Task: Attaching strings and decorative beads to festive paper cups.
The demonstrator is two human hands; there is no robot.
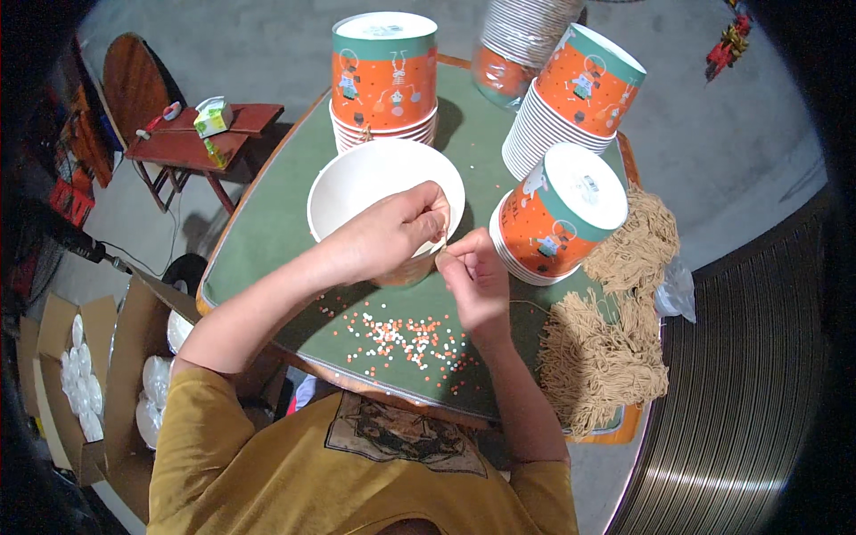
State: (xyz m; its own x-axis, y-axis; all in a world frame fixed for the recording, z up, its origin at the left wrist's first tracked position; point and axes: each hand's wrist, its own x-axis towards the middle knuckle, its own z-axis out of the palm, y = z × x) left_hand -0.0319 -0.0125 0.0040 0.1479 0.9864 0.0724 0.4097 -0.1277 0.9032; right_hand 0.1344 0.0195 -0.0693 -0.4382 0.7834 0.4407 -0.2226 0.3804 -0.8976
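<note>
Both my hands meet at the right rim of an upright white-lined paper bucket (343, 192). My left hand (388, 232) reaches across its mouth, fingertips pinched on a thin tan cord (444, 242). Just below and to the right, my right hand (477, 281) pinches the same cord between thumb and fingers, outside the rim. A strand runs from near my right hand toward the heaps of tan cords (602, 366). Small orange and white beads (401, 341) lie scattered on the green cloth in front of the bucket. My fingers hide the cord's end.
Upside-down stacks of orange-and-green paper buckets (385, 85) stand behind, with more to the right (557, 214). A bagged stack (526, 45) is at the far edge. Open cartons (116, 392) of white-wrapped items sit on the floor at left, near a red-brown folding chair (223, 138).
</note>
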